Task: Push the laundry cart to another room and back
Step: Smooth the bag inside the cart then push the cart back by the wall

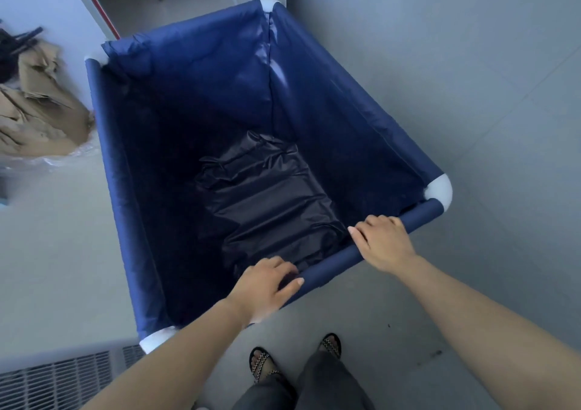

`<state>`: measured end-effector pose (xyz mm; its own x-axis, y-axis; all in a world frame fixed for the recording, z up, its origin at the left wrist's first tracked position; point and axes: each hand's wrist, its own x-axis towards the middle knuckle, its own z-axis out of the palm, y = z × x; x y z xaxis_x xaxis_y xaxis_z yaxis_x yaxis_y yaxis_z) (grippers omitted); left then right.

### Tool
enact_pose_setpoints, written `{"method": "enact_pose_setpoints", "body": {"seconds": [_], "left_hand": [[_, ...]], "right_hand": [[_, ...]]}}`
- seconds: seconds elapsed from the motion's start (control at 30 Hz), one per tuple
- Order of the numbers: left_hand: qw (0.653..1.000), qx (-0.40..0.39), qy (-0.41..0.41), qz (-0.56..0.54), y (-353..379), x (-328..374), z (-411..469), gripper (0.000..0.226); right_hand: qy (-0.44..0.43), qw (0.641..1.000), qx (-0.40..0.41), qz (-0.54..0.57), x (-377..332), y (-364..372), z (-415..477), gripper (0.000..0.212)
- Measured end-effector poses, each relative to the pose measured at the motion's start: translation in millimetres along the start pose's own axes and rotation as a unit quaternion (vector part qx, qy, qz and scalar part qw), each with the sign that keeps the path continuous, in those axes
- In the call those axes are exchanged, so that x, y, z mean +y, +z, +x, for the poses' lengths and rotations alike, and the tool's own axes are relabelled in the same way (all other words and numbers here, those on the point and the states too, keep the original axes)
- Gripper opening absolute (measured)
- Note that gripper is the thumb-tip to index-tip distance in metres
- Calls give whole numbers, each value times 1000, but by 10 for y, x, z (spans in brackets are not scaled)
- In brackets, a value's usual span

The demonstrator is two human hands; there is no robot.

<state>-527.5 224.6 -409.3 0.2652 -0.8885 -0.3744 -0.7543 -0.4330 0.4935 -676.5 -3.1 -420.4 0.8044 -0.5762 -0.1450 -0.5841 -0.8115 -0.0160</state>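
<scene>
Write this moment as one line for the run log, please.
both hands grip near rail: left hand, right hand | laundry cart faces doorway | black bag inside | cardboard left

Laundry cart (330, 95) glossy blue cloth (white plastic corners (440, 191)).

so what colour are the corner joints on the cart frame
White corner joints, clearest in the head view; the cart fabric is navy.

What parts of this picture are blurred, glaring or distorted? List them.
Head view: the cardboard at far left is smeared by blur; the cart liner shows pale glare near its far corner; the wide lens bends the cart rim and floor lines; the left hand and right hand are fairly sharp.
</scene>
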Motion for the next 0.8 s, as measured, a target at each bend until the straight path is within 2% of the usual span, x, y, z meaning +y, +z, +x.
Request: {"method": "enact_pose_setpoints", "body": {"seconds": [0.2,0.4,0.53,0.67,0.8], "left_hand": [[998,-37,-49,-9,68,121,80,47],[997,-73,-37,-9,61,165,139,46],[991,-129,38,6,10,216,241,49],[981,-146,123,28,-236,-16,240,47],[967,-161,186,74,-524,-450,217,43]], "right_hand": [[-14,1000,18,2,131,0,144,56],[-7,1000,-3,-6,307,-21,132,59],[27,1000,-4,-4,518,-60,51,57],[123,992,-15,26,698,-114,-225,45],[173,982,12,78,202,-99,-592,40]]}}
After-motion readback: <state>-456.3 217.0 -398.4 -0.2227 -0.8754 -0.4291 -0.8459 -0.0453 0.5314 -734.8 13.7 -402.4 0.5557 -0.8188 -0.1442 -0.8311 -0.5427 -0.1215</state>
